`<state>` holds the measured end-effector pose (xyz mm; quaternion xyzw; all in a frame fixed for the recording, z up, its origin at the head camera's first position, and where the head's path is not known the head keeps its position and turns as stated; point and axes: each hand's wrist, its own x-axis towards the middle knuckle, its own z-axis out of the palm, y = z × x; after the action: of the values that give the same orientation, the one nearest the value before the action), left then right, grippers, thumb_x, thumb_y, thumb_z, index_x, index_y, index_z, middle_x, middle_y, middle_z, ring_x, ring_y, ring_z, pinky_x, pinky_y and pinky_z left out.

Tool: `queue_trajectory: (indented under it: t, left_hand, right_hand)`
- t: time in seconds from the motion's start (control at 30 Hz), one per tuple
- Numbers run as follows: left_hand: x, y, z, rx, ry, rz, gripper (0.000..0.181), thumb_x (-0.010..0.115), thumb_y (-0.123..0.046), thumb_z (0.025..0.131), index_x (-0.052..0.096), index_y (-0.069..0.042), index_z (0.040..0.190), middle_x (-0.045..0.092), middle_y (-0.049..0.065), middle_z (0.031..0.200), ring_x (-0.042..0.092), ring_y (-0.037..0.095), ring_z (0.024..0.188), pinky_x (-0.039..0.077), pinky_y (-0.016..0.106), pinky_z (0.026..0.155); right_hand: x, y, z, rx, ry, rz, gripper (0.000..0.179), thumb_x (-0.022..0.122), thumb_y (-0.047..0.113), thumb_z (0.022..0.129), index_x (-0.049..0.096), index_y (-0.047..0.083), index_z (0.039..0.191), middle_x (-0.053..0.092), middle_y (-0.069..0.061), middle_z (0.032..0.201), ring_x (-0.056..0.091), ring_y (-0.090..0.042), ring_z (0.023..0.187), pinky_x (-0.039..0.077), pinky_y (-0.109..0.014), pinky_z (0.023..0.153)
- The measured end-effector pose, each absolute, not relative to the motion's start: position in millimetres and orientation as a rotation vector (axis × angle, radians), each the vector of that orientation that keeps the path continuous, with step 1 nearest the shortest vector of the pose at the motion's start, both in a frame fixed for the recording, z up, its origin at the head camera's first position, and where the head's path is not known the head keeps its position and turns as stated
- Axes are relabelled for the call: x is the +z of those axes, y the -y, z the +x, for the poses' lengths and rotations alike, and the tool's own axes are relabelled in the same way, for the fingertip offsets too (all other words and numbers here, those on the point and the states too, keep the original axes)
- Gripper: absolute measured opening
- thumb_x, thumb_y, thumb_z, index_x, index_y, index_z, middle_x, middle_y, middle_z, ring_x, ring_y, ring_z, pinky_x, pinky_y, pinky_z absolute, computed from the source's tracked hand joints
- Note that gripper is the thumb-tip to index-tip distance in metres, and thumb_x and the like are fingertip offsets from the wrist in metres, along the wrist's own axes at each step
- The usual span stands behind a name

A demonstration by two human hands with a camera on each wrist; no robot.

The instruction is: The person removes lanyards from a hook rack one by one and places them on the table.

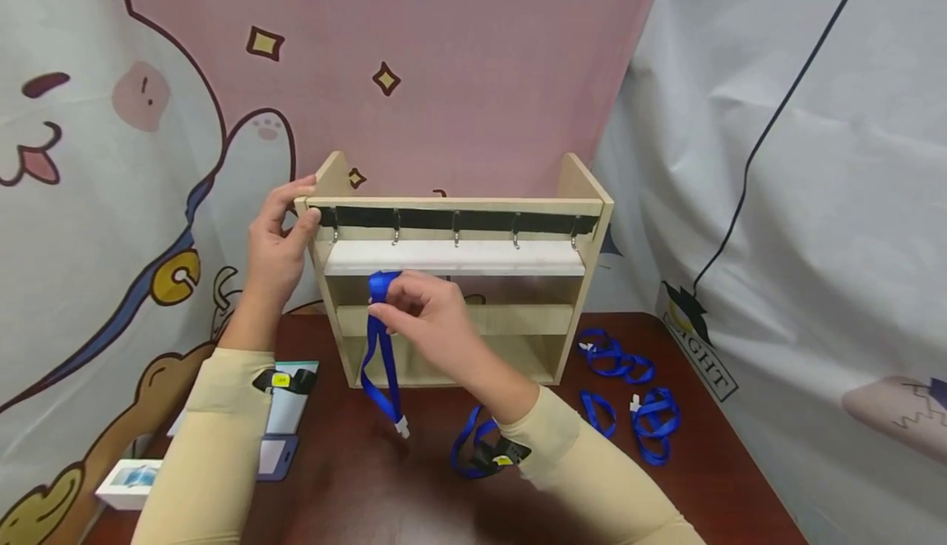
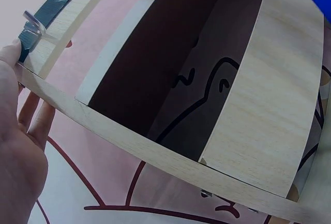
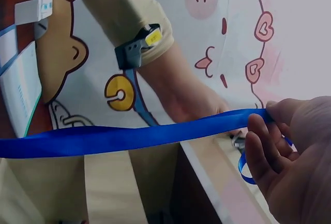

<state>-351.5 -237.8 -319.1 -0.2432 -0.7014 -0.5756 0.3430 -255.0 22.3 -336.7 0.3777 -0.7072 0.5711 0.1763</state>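
My left hand [image 1: 277,245] grips the upper left corner of a small wooden shelf [image 1: 455,320], its thumb on the front by the black strip [image 1: 425,219] and its fingers round the side panel [image 2: 129,136]. In front of the shelf, my right hand [image 1: 436,307] pinches a blue lanyard [image 1: 381,285] near its top between thumb and fingers. The lanyard hangs down in a narrow loop with a white clip [image 1: 402,427] at its lower end. In the right wrist view its ribbon [image 3: 119,140] runs away from the fingertips. Several metal hooks [image 1: 456,233] line the black strip above a white ledge [image 1: 451,259].
More blue lanyards [image 1: 654,426] lie on the dark red table [image 1: 370,487] at the right, and one [image 1: 464,446] lies partly under my right forearm. Beside my left forearm are a white box [image 1: 127,483], a blue-framed card [image 1: 277,456] and a pale flat packet [image 1: 292,405].
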Motion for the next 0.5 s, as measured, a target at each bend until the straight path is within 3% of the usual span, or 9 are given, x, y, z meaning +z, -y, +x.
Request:
queue_trajectory:
  t: [0.23, 0.5]
  left_hand:
    - [-319, 239, -354, -1.504, 1.819, -0.626, 0.033, 0.069, -0.004, 0.109, 0.067, 0.0, 0.142, 0.061, 0.002, 0.158, 0.054, 0.02, 0.141, 0.056, 0.028, 0.101]
    - [-319, 238, -352, -1.499, 1.82, -0.627, 0.033, 0.069, -0.006, 0.109, 0.067, -0.001, 0.142, 0.062, 0.002, 0.158, 0.054, 0.02, 0.14, 0.057, 0.028, 0.101]
  right_hand:
    - [-348, -41, -261, 1.624, 2.069, 1.024, 0.018, 0.083, 0.004, 0.099, 0.072, 0.007, 0.086, 0.068, 0.001, 0.08, 0.068, -0.012, 0.066, 0.049, -0.026, 0.055]
    - [-364, -44, -263, 1.675, 2.117, 0.989, 0.016, 0.084, 0.007, 0.099, 0.073, 0.008, 0.088, 0.067, 0.0, 0.083, 0.07, -0.014, 0.067, 0.052, -0.025, 0.057]
